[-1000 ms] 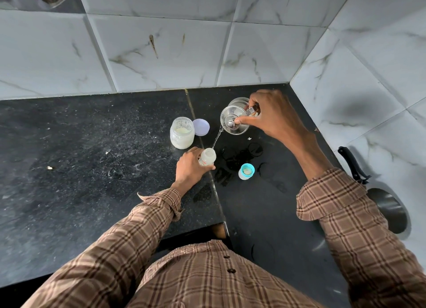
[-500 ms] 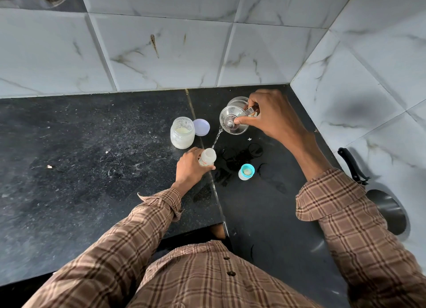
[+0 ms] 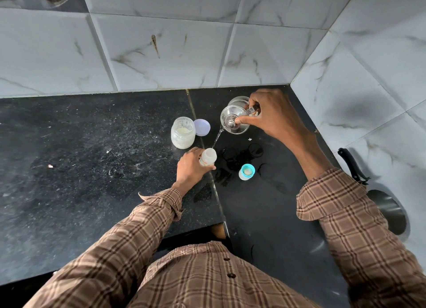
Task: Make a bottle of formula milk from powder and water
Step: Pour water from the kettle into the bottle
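Standing upright on the black counter (image 3: 92, 160) near its middle seam, small white baby bottle (image 3: 208, 157) is open-topped, left hand (image 3: 190, 168) curled round its left side, thumb across the near side. Thin water stream (image 3: 217, 137) falls from above right down into the bottle mouth. Stream comes off a steel kettle (image 3: 234, 118) tilted left, held up off the counter just far-right of the bottle; right hand (image 3: 274, 118) grips its handle, thumb tip pressing the lid knob. Left-far of the bottle, clear jar (image 3: 182, 132) with white powder sits uncapped, its pale lilac lid (image 3: 202, 127) flat just right of it, touching or nearly so. Right-near of the bottle, teal-ringed nipple cap (image 3: 246, 171) stands apart on the counter among wet rings and splashes. Far right edge: dark pan (image 3: 387, 212) with black handle, partly hidden by the right checked sleeve (image 3: 341, 215). Marble tiles (image 3: 161, 49) behind.
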